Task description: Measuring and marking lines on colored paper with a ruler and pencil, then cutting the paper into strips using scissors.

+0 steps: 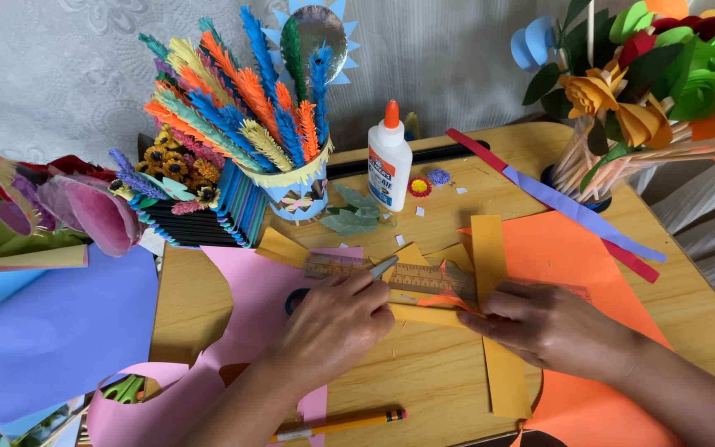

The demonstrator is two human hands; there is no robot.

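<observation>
Wooden worktop (424, 372) against a pale patterned curtain, crowded with coloured paper. At centre, a transparent ruler (391, 276) lying flat, long axis running nine to three o'clock, tilted slightly down toward three. Just under it a yellow paper strip (424, 314), same long axis, crossing a second yellow strip (494, 331) laid twelve to six. Orange sheet (589, 331) toward three o'clock, pink sheet (250, 290) toward nine.

At twelve o'clock of the ruler, a white glue bottle (389, 161) standing upright, orange cap pointing up, blue and orange label on its front. At eleven o'clock, a blue paper cup (299, 186) with a yellow zigzag band, full of fringed paper feathers.

Left hand (333, 327) clenched on a grey blade tool (384, 266), tip aimed toward one o'clock, touching the ruler's lower edge. Right hand (552, 327) with grip released, fingers flat, pressing ruler and strip down. Yellow pencil (337, 425) at six o'clock, lying nearly level.
</observation>
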